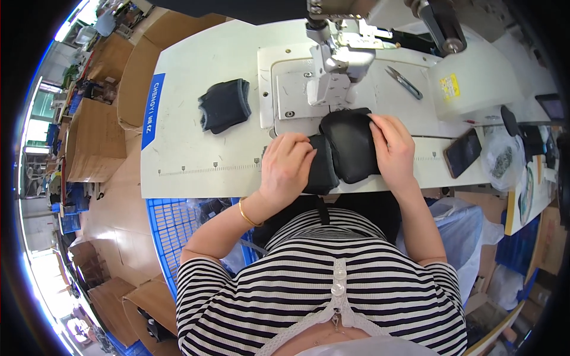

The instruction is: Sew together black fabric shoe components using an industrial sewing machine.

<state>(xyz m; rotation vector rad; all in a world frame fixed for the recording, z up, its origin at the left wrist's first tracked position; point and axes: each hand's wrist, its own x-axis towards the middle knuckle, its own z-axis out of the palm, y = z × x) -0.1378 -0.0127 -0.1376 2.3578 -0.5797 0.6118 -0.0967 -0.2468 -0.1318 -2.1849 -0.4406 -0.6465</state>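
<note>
At the front of the sewing machine bed lies a black padded piece [352, 148] with a smooth, leather-like face. A dark fabric piece [321, 166] with a greyish edge adjoins its left side; whether they are joined I cannot tell. My left hand [286, 166] is closed on the dark fabric piece, fingers bent over its upper edge. On the other side, my right hand [393, 148] grips the padded piece by its right edge, thumb and fingers together. Just beyond the padded piece's far edge is the sewing machine head [338, 71]; the needle area is partly hidden.
A folded stack of dark fabric [225, 105] lies on the white table [178, 142] at left. Thread snips [405, 82] and a phone [462, 153] lie at right. A blue plastic basket [163, 222] stands below the left edge, near cardboard boxes [98, 139].
</note>
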